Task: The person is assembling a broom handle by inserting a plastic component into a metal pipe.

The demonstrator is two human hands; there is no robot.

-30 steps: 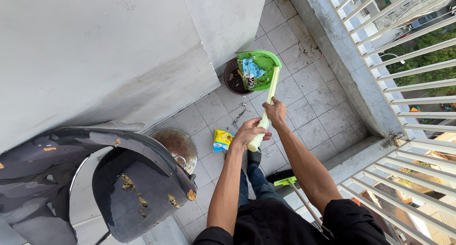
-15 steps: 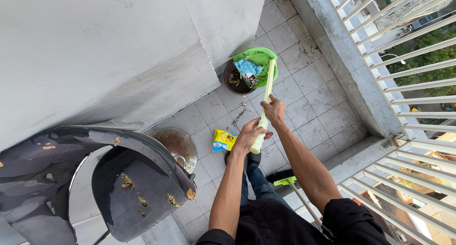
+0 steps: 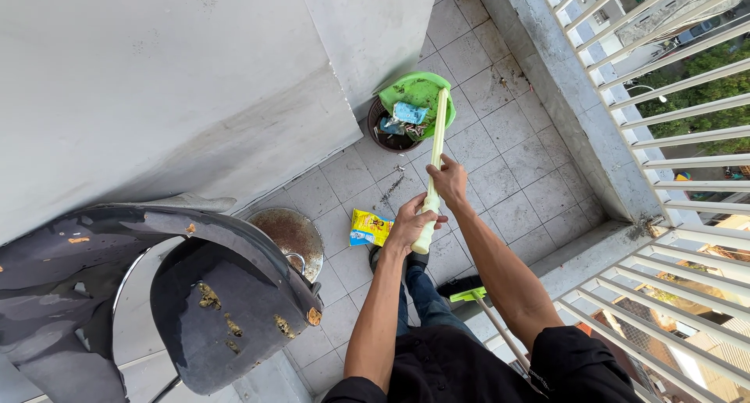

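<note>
We gripped the pale handle [image 3: 434,164] with both hands, left hand [image 3: 408,225] near its end, right hand [image 3: 449,179] higher; the green dustpan [image 3: 418,98] tipped over the dark bin [image 3: 385,133]; it seemed light, stiff, top-heavy with litter

Yellow-blue packet [image 3: 369,228] flat on tiles; blue wrapper [image 3: 408,112] in dustpan [image 3: 406,92].

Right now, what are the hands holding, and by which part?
Both hands, left hand and right hand, grip the green dustpan by its long pale handle's near end.

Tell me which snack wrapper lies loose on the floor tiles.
The yellow wrapper, beside the left hand; the blue wrapper sits in the green dustpan.
</note>
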